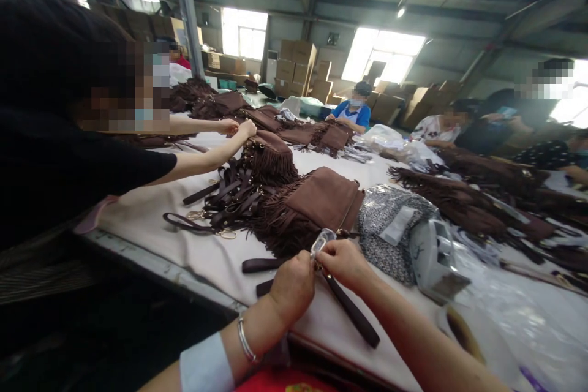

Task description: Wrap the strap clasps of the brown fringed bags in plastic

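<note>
My left hand [294, 285] and my right hand [344, 262] meet above the front of the table, both with fingers closed. Between them is the clasp end of a dark brown wrist strap [353, 312], whose loop hangs down to the right. A clear plastic wrap [322, 242] stands up from my fingertips around the metal clasp. My fingers partly hide the clasp. Just beyond my hands lies a brown fringed bag [324, 199] with a zipper. Another strap [261, 265] rests to the left of my left hand.
A pile of wrist straps [229, 199] lies left of the bag. At the left, a co-worker's hands [245, 128] touch another fringed bag [271, 156]. A tape dispenser [436, 257] and a grey speckled bundle [388, 223] stand to the right, beside clear plastic [519, 312].
</note>
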